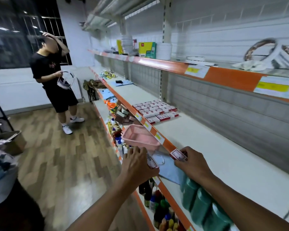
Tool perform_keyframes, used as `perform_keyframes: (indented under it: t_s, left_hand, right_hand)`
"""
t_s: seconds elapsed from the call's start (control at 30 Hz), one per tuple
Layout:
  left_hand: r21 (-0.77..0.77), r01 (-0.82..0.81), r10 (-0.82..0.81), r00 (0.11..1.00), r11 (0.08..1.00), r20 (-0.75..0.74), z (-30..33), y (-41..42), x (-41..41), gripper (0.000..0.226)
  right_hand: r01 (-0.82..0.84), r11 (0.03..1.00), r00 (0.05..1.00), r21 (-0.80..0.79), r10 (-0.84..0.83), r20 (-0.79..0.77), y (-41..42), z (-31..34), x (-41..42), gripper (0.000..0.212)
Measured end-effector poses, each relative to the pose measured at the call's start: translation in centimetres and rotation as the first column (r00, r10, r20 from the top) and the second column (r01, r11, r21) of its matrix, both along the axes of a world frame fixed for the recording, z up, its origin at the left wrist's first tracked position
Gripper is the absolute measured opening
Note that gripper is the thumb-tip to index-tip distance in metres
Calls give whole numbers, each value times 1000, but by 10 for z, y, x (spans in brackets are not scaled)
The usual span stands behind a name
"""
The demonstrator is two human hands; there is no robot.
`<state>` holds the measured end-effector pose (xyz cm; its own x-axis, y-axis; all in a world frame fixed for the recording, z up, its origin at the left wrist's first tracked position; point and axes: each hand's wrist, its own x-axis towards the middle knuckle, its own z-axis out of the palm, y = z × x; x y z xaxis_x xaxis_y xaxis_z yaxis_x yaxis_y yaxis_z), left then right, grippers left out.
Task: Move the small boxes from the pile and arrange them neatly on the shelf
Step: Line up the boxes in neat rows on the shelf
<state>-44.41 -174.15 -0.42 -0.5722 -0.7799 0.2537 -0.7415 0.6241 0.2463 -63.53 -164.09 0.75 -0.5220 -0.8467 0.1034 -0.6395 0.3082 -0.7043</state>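
**At the shelf edge: two boxes in hand, no pile in sight**

On the shelf [207,144], near the front lip: right hand [193,164] pinching a small box [178,154], left hand [137,164] curled round another box [152,162] just off the edge. Further along, neat block of boxes [155,110] already laid. Risk: both held w/ fingertips only, so a slip drops one past the lip. Pink basket [140,137] below, looks empty, tho interior only partly seen.

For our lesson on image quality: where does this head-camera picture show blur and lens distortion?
Head view: motion blur smears the upper shelf and ceiling; wide-angle lens bows the shelf edges; both hands, left hand and right hand, and the arranged small boxes stay fairly sharp.
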Motion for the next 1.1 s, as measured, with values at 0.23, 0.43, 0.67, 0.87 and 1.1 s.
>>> perform_keyframes:
  t_s: [0.23, 0.43, 0.67, 0.87, 1.1]
  left_hand:
    - [23, -9, 8, 999, 1000, 39, -6, -83, -33, 74]
    - [36, 50, -52, 997, 998, 58, 4, -159, -84, 85]
    - [60, 141, -142, 990, 988, 6, 11, -215, -129, 81]
    - [101, 226, -228, 974, 969, 11, 15, -273, -175, 78]
    - [128, 335, -350, 929, 934, 121, 19, -348, -214, 86]
  right_hand:
    - [20, 1000, 999, -6, -20, 39, -80, -11, -34, 32]
    - [57, 998, 998, 12, -58, 15, -146, -7, -76, 29]
    - [177, 983, 983, 54, -179, 29, -188, -8, -111, 29]
    - [311, 948, 950, 66, -313, 17, -226, -19, -136, 28]
    - [462, 884, 886, 79, -463, 4, -277, -35, -139, 25]
